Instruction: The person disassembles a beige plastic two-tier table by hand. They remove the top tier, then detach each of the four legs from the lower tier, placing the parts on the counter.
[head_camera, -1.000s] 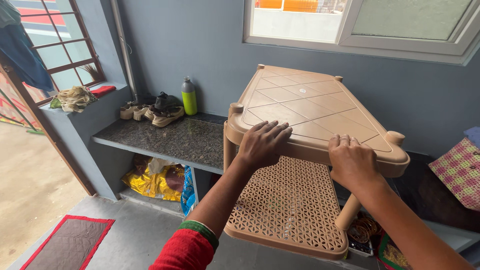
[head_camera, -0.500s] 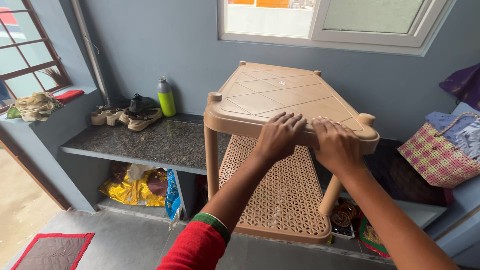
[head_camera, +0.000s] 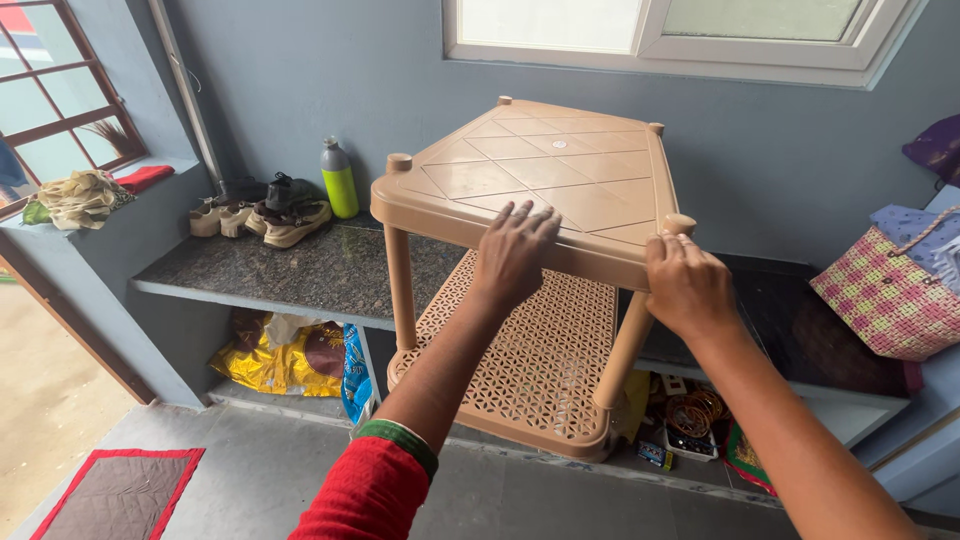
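Head view: left hand (head_camera: 512, 255) and right hand (head_camera: 685, 283) both clamp the near rim of the beige plastic table (head_camera: 545, 180), held tilted above the granite counter (head_camera: 310, 268). Firm, level grips would steady it.

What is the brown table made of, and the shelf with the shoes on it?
The table looks like moulded plastic: tan, smooth, faintly shiny, with pressed lines on top and a punched lattice lower shelf. The ledge looks like polished granite: dark, speckled and reflective.
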